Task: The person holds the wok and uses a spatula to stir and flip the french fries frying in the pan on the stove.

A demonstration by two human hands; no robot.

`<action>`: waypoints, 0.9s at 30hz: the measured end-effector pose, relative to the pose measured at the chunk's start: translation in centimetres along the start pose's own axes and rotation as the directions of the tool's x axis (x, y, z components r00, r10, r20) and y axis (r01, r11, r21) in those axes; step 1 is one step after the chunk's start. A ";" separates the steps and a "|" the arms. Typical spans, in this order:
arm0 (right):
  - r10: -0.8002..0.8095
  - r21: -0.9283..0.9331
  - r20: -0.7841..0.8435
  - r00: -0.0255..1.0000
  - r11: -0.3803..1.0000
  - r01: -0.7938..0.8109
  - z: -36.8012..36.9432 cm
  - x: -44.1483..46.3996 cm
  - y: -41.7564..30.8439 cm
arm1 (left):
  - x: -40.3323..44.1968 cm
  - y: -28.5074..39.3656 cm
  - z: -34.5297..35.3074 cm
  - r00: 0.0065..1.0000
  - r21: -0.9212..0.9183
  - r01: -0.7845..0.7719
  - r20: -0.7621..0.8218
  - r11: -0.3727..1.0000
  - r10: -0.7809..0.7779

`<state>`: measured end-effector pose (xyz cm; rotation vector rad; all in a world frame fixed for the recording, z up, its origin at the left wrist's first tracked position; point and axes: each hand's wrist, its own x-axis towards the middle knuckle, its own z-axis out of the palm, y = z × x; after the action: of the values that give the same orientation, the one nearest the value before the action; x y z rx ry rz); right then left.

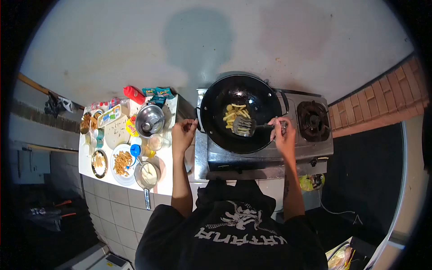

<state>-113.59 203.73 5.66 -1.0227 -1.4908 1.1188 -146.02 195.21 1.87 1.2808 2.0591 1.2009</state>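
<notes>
A large black wok (225,90) sits on the left side of the steel stove. Yellowish fried strips (234,112) lie in oil near its middle. My right hand (282,131), at the wok's right rim, is closed around the handle of a slotted metal spatula (244,126), whose blade is over the lower part of the strips. At the left rim, my left hand (184,130) has its fingertips pinched together by the wok's left handle (199,120). Whether they grip that handle is too small to make out.
Left of the stove, a white table (164,182) holds a metal bowl (150,120), a plate of browned pieces (122,162), a saucepan of batter (147,174) and a red bottle (133,94). A second burner (312,121) is at the right.
</notes>
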 end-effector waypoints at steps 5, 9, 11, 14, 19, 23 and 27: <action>-0.025 0.157 0.031 0.999 0.987 0.020 0.4 2.0 1.6 | -0.3 0.0 0.9 0.997 -0.015 0.007 -0.079 1.000 -0.008; 0.004 0.096 0.052 0.999 0.995 -0.009 -2.2 3.3 1.6 | -0.9 0.5 1.1 0.989 0.055 0.019 -0.148 0.998 -0.011; 0.026 0.108 0.016 1.000 0.994 -0.028 -2.7 4.3 1.4 | -1.2 0.9 1.5 0.981 0.106 0.061 -0.188 0.992 -0.040; -0.021 0.110 0.058 0.998 0.994 0.015 -1.8 5.6 1.9 | -1.6 1.8 2.1 0.965 0.063 0.108 -0.246 0.992 -0.089; 0.028 0.111 0.184 0.983 0.993 -0.049 -1.3 5.4 2.0 | -2.1 3.0 2.4 0.944 0.118 0.203 -0.289 0.972 -0.162; 0.015 0.090 0.247 0.969 0.995 -0.039 -3.4 5.7 0.8 | -2.3 3.1 3.4 0.928 0.025 0.207 -0.322 0.978 -0.188; -0.033 0.051 0.214 0.976 0.998 0.023 -5.2 7.1 -2.2 | -2.7 2.6 3.7 0.919 -0.034 0.206 -0.338 0.978 -0.206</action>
<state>-109.87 210.91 9.82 -0.8664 -1.6345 1.2709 -140.79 195.02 1.91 0.8727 2.3667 1.3971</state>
